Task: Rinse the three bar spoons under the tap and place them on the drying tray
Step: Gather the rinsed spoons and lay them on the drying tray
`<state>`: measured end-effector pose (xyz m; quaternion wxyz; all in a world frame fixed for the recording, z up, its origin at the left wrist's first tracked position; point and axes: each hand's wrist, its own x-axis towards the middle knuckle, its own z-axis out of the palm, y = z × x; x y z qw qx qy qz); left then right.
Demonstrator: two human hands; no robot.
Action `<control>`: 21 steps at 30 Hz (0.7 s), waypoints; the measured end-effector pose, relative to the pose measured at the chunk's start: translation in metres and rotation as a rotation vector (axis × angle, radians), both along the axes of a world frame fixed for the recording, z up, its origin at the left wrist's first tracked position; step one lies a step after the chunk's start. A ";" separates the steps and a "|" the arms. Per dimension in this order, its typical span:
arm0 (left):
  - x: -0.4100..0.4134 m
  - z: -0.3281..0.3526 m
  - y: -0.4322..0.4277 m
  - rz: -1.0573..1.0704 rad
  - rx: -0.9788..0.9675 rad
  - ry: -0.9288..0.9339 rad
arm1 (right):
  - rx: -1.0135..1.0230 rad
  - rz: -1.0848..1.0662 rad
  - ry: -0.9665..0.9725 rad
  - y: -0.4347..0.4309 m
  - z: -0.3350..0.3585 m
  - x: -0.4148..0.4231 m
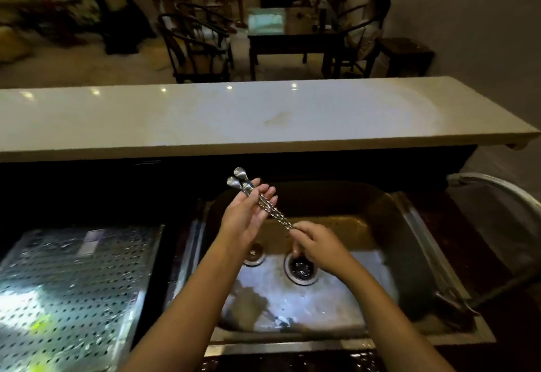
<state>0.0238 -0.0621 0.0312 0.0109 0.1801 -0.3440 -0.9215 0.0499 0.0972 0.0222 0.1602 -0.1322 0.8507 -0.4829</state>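
A bundle of bar spoons (273,210) with twisted metal stems hangs over the steel sink (415,225), bowls pointing up and away. My right hand (317,241) pinches the lower ends of the stems. My left hand (248,213) is flat and spread, palm against the upper stems just below the bowls (238,177). Two bowls show clearly, a third partly behind my fingers. The perforated steel drying tray (73,284) lies to the left of the sink. No tap or running water is visible.
The sink drain (301,267) sits below my right hand, with a smaller fitting (254,254) beside it. A pale raised counter (234,114) runs across behind the sink. A curved metal rim (503,190) shows at the right. Chairs and a table stand in the room beyond.
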 end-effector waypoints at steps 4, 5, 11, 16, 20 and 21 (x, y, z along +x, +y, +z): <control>0.021 0.019 -0.056 0.114 -0.080 0.065 | -0.136 0.041 0.029 -0.069 0.020 0.009; 0.028 0.022 -0.069 0.115 -0.135 0.058 | -0.178 0.042 0.009 -0.088 0.022 0.012; 0.066 0.021 -0.155 0.131 -0.484 0.011 | -0.336 0.036 -0.166 -0.204 0.023 0.028; 0.085 0.019 -0.248 0.163 -0.584 -0.036 | -0.371 0.052 -0.256 -0.300 0.016 0.046; 0.095 0.010 -0.322 0.200 -0.732 -0.105 | -0.430 0.028 -0.304 -0.379 0.005 0.057; 0.098 0.007 -0.338 0.205 -0.757 -0.122 | -0.438 0.022 -0.329 -0.396 0.001 0.060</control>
